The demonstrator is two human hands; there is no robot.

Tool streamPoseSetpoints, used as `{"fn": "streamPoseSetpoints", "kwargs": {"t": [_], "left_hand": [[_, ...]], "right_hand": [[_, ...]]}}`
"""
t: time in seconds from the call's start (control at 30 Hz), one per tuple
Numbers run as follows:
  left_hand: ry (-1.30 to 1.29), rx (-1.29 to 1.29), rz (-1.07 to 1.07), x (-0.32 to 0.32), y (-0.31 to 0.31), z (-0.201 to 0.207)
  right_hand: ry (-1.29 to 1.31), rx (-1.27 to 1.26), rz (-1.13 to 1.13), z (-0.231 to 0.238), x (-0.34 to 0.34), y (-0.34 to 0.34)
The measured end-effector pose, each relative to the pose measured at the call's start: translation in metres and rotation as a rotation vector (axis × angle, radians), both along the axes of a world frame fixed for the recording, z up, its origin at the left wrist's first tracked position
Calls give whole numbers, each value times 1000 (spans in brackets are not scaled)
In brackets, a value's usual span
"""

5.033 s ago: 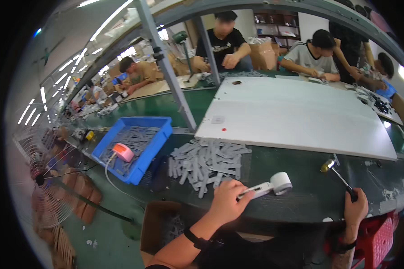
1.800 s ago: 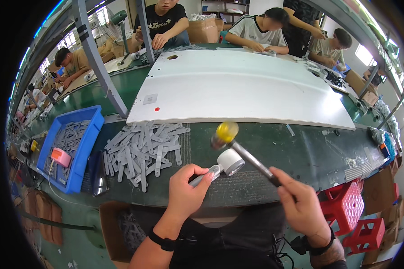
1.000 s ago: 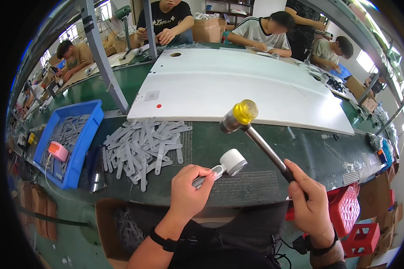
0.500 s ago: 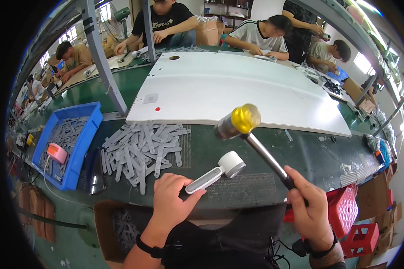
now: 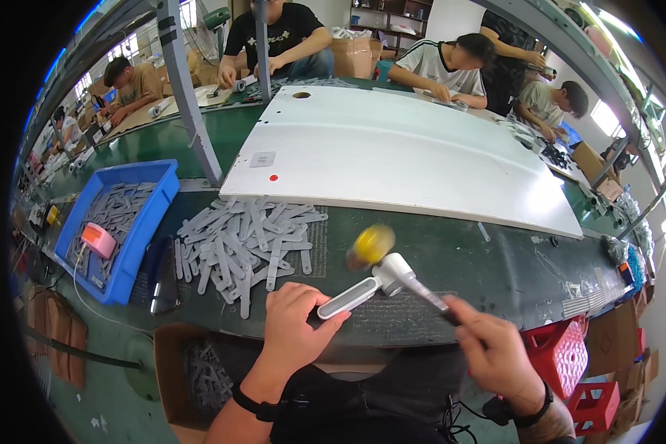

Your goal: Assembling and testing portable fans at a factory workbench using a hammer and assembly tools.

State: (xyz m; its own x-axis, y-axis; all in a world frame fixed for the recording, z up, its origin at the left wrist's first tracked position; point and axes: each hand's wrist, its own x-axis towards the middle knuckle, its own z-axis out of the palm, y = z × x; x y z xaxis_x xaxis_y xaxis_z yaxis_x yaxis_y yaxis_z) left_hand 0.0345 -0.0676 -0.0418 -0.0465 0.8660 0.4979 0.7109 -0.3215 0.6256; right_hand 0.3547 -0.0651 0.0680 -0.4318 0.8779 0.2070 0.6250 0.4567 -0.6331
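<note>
My left hand (image 5: 297, 325) is closed on the handle end of a white, T-shaped plastic part (image 5: 394, 272) with a grey strip along its handle and a round head. Gripped by its dark handle in my right hand (image 5: 492, 344) is a mallet (image 5: 377, 244) with a yellow, see-through face; motion blurs its head. The mallet's head is just above and behind the part's round head, and its shaft passes in front of that head. Whether they touch I cannot tell. Left of the part lies a pile of flat grey plastic strips (image 5: 240, 248) on the green bench top.
A large white panel (image 5: 392, 155) lies across the bench behind. At the left stand a blue tray (image 5: 118, 288) of grey strips and a pink-and-orange device (image 5: 98, 240). A cardboard box (image 5: 169, 370) sits below the bench edge, red stools (image 5: 559, 351) at right. Several people work across the bench.
The mallet has swung down and to the left, from above the white part to close beside its round head. My left hand still holds the part; the whole view has shifted slightly.
</note>
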Motion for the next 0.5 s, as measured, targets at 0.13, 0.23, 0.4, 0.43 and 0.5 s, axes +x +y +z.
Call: {"fn": "streamPoseSetpoints", "kwargs": {"t": [0.13,0.23,0.4,0.43,0.5], "left_hand": [[4,-48,-6,-3,0,-2],[2,-56,2,-3,-1,-1],[-14,-82,0,-2,1,-1],[-17,-86,13,-3,1,-1],[-16,-102,20,-2,0,0]], "right_hand": [[-150,-57,53,5,1,4],[-107,-13,48,15,-3,1],[-64,-30,160,-8,-12,-1],[-61,-31,163,-9,-12,-1],[-178,-26,161,-11,-12,2]]}}
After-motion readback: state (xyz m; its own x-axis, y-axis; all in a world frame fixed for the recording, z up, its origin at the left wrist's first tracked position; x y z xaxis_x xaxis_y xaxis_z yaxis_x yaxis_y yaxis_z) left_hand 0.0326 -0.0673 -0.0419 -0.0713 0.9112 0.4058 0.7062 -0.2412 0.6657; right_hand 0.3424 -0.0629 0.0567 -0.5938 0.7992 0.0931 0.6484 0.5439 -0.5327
